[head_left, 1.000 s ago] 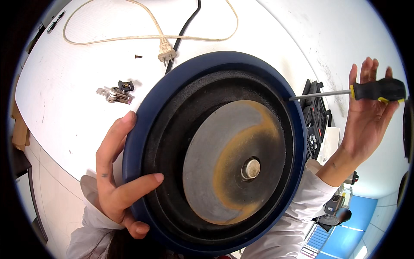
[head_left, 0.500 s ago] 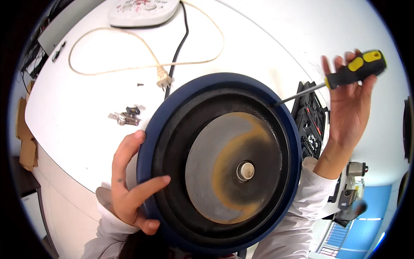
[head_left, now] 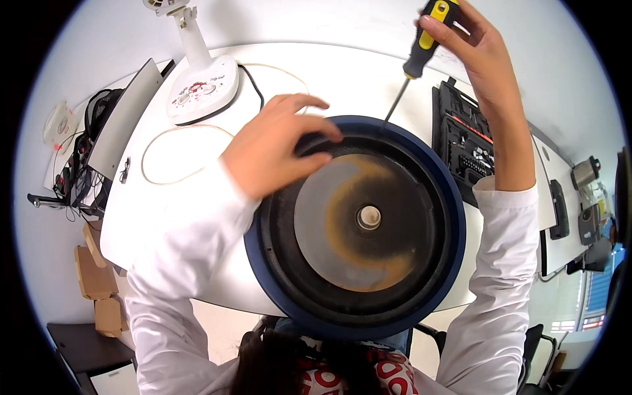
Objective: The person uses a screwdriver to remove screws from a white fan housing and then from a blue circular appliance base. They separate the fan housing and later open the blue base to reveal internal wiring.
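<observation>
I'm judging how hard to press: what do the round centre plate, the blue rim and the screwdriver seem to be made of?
Round centre plate: probably bare metal, dull grey with brownish staining. Blue rim: smooth and satin; the even colour leaves plastic or painted metal open. Screwdriver: thin grey shaft, likely steel; handle black with yellow inlays, likely moulded plastic or rubber.

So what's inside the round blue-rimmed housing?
A grey, brown-marked disc with a pale round cap near its middle. Anything beneath the disc is hidden, and the left hand covers part of the rim.
</observation>
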`<state>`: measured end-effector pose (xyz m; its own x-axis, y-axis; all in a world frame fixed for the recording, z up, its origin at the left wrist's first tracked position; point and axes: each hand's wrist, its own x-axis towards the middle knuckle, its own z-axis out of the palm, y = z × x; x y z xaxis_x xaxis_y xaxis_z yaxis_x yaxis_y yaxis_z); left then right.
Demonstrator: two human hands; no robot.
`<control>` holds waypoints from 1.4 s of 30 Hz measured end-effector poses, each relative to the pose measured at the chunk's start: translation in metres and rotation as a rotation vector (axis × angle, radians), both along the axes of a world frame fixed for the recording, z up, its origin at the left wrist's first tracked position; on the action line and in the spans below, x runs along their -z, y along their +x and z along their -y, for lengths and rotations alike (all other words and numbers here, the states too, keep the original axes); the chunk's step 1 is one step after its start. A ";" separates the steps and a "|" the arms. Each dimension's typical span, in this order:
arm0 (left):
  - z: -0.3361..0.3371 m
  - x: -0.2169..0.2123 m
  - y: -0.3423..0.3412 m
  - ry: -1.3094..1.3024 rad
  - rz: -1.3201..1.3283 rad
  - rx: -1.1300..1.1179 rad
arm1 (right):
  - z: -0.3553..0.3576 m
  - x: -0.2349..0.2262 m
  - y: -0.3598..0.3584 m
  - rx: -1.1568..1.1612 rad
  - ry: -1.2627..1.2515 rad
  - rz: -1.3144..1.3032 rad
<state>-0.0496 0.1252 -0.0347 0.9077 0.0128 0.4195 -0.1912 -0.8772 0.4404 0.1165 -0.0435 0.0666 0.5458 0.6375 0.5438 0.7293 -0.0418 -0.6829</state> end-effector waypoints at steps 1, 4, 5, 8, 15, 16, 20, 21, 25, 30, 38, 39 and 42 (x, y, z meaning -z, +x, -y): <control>-0.001 0.005 0.018 0.053 0.000 0.011 | 0.003 -0.003 -0.017 0.003 0.029 0.035; 0.004 0.015 0.065 0.159 -0.062 -0.010 | 0.017 -0.007 -0.008 -0.154 -0.034 0.076; 0.006 0.016 0.075 0.190 -0.081 -0.021 | 0.021 -0.010 0.000 -0.235 -0.079 0.079; 0.011 0.021 0.097 0.222 -0.102 -0.011 | 0.020 -0.019 -0.006 -0.127 -0.221 0.224; 0.006 0.033 0.114 0.196 -0.058 0.073 | 0.015 -0.036 -0.003 0.030 -0.226 0.696; 0.004 0.035 0.113 0.198 -0.041 0.078 | 0.017 -0.042 -0.006 -0.047 -0.246 0.644; 0.009 0.031 0.113 0.151 -0.032 0.137 | 0.018 -0.043 0.007 -0.197 -0.201 0.747; 0.008 0.031 0.111 0.141 -0.034 0.149 | 0.017 -0.041 0.002 -0.219 -0.165 0.785; 0.000 0.032 0.113 0.098 -0.164 0.248 | 0.024 -0.047 -0.028 -0.089 -0.313 0.421; 0.012 0.021 0.133 0.197 -0.156 0.310 | 0.032 -0.055 0.003 -0.282 -0.312 0.421; 0.005 0.027 0.131 0.267 -0.122 0.275 | 0.035 -0.040 -0.032 0.158 -0.506 0.655; 0.008 0.025 0.130 0.253 -0.133 0.277 | 0.035 -0.046 -0.047 0.357 -0.644 0.718; 0.013 0.022 0.128 0.253 -0.129 0.274 | 0.037 -0.045 -0.031 0.292 -0.619 0.856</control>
